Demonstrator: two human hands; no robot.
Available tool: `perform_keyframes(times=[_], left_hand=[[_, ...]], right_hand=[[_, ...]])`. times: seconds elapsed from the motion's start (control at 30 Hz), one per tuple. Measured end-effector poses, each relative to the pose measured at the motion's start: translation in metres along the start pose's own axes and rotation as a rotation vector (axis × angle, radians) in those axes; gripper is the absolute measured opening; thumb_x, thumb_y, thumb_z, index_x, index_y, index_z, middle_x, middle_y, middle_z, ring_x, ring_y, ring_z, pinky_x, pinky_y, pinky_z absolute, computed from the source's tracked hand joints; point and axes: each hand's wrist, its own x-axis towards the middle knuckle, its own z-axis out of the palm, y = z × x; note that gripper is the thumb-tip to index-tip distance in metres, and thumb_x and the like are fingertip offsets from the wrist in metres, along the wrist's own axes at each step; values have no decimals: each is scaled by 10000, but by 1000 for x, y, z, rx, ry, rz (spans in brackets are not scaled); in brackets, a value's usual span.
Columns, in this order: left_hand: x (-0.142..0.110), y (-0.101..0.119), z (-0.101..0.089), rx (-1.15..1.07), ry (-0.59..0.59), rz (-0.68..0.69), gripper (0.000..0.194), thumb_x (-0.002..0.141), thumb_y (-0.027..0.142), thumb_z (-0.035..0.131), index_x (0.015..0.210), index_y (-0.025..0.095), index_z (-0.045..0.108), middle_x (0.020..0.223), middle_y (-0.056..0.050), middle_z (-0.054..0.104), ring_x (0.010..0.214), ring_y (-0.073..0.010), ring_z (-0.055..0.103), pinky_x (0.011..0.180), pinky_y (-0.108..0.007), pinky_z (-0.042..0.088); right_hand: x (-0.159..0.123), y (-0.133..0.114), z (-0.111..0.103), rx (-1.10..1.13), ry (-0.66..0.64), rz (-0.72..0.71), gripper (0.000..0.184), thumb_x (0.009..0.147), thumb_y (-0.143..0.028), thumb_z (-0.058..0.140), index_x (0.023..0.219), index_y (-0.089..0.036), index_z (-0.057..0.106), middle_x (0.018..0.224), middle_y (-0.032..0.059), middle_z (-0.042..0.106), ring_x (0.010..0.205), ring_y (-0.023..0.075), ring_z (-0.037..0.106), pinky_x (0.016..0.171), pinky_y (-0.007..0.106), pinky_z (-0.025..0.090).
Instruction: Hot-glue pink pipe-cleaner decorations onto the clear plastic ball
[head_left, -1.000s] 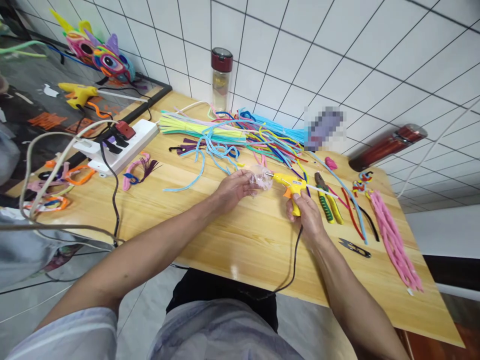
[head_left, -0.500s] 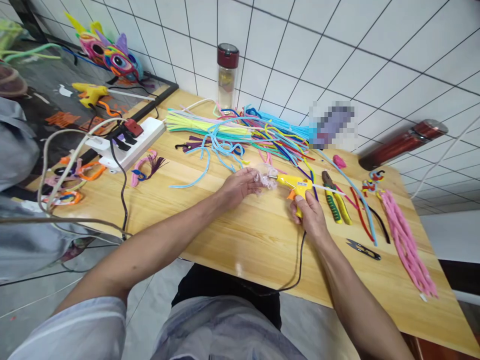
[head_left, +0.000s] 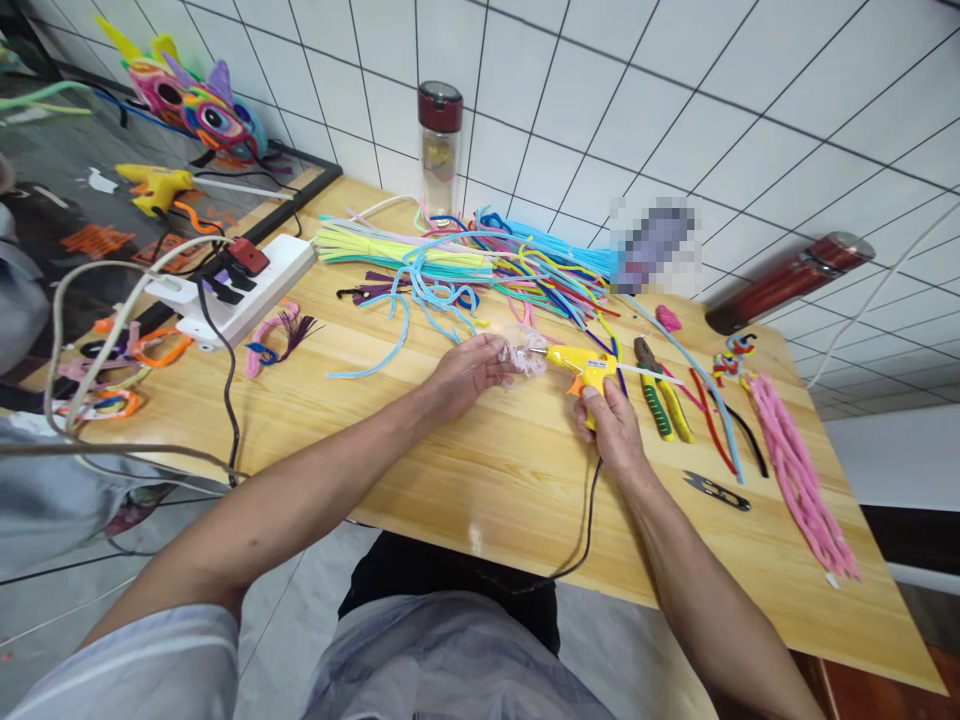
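My left hand is closed around a small pale pink fuzzy piece held just above the wooden table. My right hand grips the handle of a yellow glue gun, whose nozzle points left and touches the pink piece. The gun's black cord runs off the table's near edge. Behind both hands lies a heap of coloured pipe cleaners.
Green-and-yellow pliers, small black snips and a bundle of pink pipe cleaners lie at the right. A white power strip with cables sits at the left, a bottle by the wall, another yellow glue gun far left.
Only the head camera has shifted a little. Both hands keep the same grip, with the nozzle still against the pink piece.
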Motion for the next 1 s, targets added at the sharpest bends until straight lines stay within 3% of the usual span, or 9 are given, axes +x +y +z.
perform_keyframes(times=[0.27, 0.5, 0.77, 1.0], left_hand=[[0, 0, 3, 12, 5, 16, 104, 1003, 151, 625, 909, 150, 580, 837, -37, 738, 705, -154, 767, 638, -256, 563], [2, -2, -1, 10, -6, 25, 161, 956, 212, 735, 912, 158, 590, 823, -10, 711, 697, -150, 757, 650, -252, 552], [2, -1, 0, 11, 16, 22, 123, 988, 175, 673, 897, 152, 594, 799, -20, 711, 679, -145, 746, 613, -238, 525], [2, -2, -1, 4, 19, 18, 145, 964, 202, 723, 910, 152, 597, 800, -24, 713, 677, -145, 741, 634, -242, 532]], right_hand=[[1, 0, 1, -1, 7, -1, 399, 929, -656, 644, 960, -273, 536, 671, -53, 539, 482, 116, 421, 417, 262, 312], [1, 1, -1, -22, -13, 12, 412, 930, -666, 630, 954, -263, 546, 679, -63, 542, 454, 96, 407, 404, 249, 318], [-1, -1, -2, -58, -5, 20, 424, 921, -677, 640, 928, -260, 563, 662, -50, 538, 465, 109, 404, 403, 262, 316], [-1, 0, -1, -79, 0, 17, 444, 922, -694, 630, 937, -253, 585, 668, -42, 548, 491, 114, 412, 407, 254, 325]])
